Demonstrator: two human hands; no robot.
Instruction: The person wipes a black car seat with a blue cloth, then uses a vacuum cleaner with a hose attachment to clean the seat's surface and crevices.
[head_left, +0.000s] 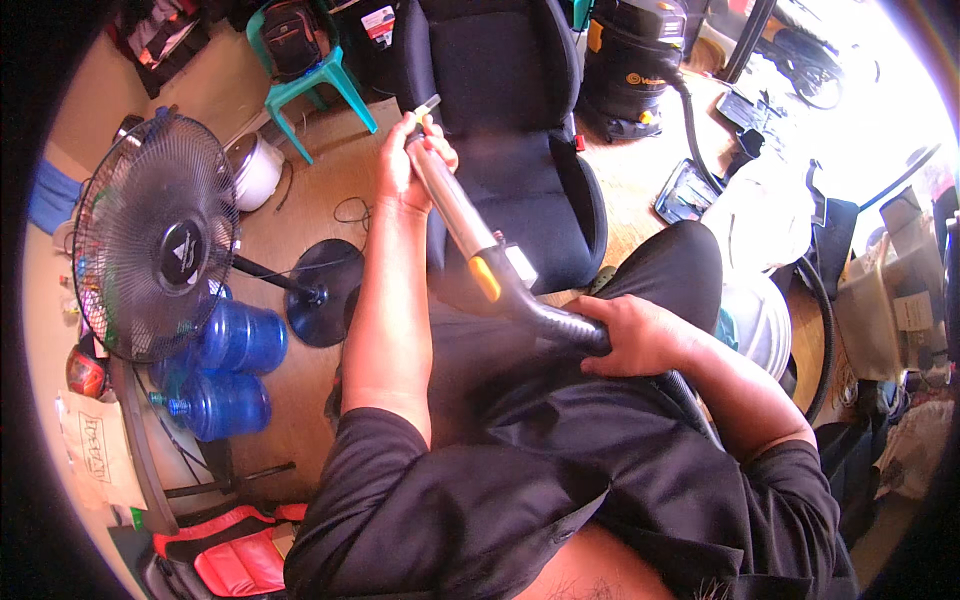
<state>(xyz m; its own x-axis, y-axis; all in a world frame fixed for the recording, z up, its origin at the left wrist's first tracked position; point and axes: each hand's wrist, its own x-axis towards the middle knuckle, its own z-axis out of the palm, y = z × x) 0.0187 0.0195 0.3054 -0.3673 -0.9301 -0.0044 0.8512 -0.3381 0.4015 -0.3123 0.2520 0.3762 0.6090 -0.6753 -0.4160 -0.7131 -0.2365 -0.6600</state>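
Note:
My left hand (411, 161) is closed around the far end of a metal vacuum wand (454, 202). A small pale nozzle tip (427, 107) with some yellow sticks out past its fingers. My right hand (637, 335) grips the black corrugated hose handle (566, 322) at the wand's near end, over my lap. A yellow trigger-like part (485, 279) and a white block (520, 266) sit along the wand's lower half. Under and beyond the wand stands a black fabric car seat (502, 75), its backrest away from me and a red buckle (579, 142) at its right side.
A black and yellow drum vacuum cleaner (634, 82) stands behind the seat's right, its hose (694, 135) trailing across the floor. Left are a pedestal fan (161, 225), blue water jugs (244, 337) and a green plastic chair (315, 79). A translucent bin (870, 315) stands far right.

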